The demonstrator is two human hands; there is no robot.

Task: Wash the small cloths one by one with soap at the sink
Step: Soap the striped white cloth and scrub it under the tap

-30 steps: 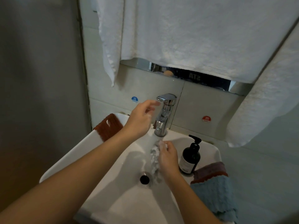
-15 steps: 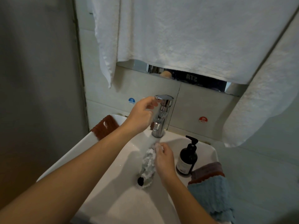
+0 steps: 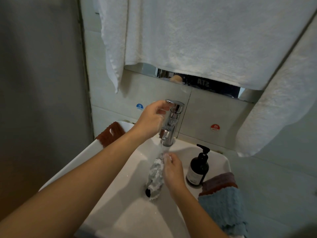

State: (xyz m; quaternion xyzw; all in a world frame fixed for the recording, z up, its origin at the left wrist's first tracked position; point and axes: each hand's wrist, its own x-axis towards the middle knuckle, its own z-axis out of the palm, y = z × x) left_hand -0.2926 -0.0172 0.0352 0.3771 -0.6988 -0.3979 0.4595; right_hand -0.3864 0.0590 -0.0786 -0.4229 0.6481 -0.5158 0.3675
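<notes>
A soapy grey cloth [image 3: 156, 176] is gripped at its upper end by the curled fingers of the right hand [image 3: 172, 170], and it hangs down from that hand into the middle of the sink [image 3: 89, 155], its lower end lying beside the drain [image 3: 147, 192]. A stream of water [image 3: 161, 147] is seen falling from the tap [image 3: 171, 122] at the sink's back edge onto the top of the cloth. The tap's lever is pinched by the fingers and thumb of the left hand [image 3: 151, 120]. A dark pump bottle [image 3: 198, 166] is stood on the sink's right rim, just beside the right hand. At the front right corner a blue cloth [image 3: 223, 210] is draped over the edge, with a reddish cloth [image 3: 217, 182] partly tucked beneath it. A brown cloth [image 3: 111, 133] is laid on the back left corner. White towels [image 3: 197, 40] are hung above the sink
</notes>
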